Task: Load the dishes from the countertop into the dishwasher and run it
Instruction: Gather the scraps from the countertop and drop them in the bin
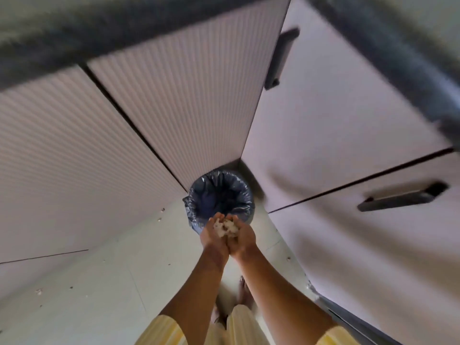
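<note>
My left hand and my right hand are pressed together side by side, palms up. Cupped between them is a clump of white food scraps, with the fingers of both hands curled up round it. The hands hover at the near rim of a small round bin lined with a dark plastic bag. The bin stands on the floor in the corner where two runs of cabinets meet. No dishes and no dishwasher are in view.
Ribbed pale cabinet doors run on the left and smooth doors with dark bar handles on the right, under a dark countertop edge. A few white crumbs lie on the light floor. My bare feet stand below the arms.
</note>
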The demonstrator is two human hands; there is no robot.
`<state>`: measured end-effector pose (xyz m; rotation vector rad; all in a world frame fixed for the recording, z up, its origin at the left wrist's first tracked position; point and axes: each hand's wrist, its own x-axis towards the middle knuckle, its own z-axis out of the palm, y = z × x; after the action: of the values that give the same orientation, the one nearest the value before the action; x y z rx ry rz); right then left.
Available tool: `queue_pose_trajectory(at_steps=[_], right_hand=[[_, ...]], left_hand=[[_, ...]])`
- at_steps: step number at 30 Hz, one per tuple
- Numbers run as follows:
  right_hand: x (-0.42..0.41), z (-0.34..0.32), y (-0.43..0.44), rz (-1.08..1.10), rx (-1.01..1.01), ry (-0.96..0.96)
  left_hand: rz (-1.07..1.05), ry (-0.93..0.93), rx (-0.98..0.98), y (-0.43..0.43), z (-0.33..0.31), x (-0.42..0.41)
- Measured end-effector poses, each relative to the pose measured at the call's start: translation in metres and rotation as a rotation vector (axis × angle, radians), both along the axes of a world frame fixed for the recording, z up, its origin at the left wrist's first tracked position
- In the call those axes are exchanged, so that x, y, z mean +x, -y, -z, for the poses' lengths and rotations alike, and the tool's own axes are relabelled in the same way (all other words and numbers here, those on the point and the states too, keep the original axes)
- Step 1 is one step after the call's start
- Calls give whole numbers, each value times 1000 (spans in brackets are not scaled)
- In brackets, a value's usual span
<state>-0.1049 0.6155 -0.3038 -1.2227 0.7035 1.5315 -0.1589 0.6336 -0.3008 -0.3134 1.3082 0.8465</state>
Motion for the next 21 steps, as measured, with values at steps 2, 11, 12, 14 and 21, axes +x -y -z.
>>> queue_pose_trajectory(at_steps=[2,11,12,14,21], right_hand=[[3,39,-14,-19,-7,16],[18,127,-75,-149,-10,140],[20,127,-78,-161,-5,162],[24,128,-79,-160,-8,169],[26,102,-62,-48,-46,166]], left_hand=[[27,-9,-25,-15,43,2],[186,96,79,-77,169,8],[189,116,85,-80,174,6],[205,126,78,-82,179,2],[154,41,83,-63,127,10]])
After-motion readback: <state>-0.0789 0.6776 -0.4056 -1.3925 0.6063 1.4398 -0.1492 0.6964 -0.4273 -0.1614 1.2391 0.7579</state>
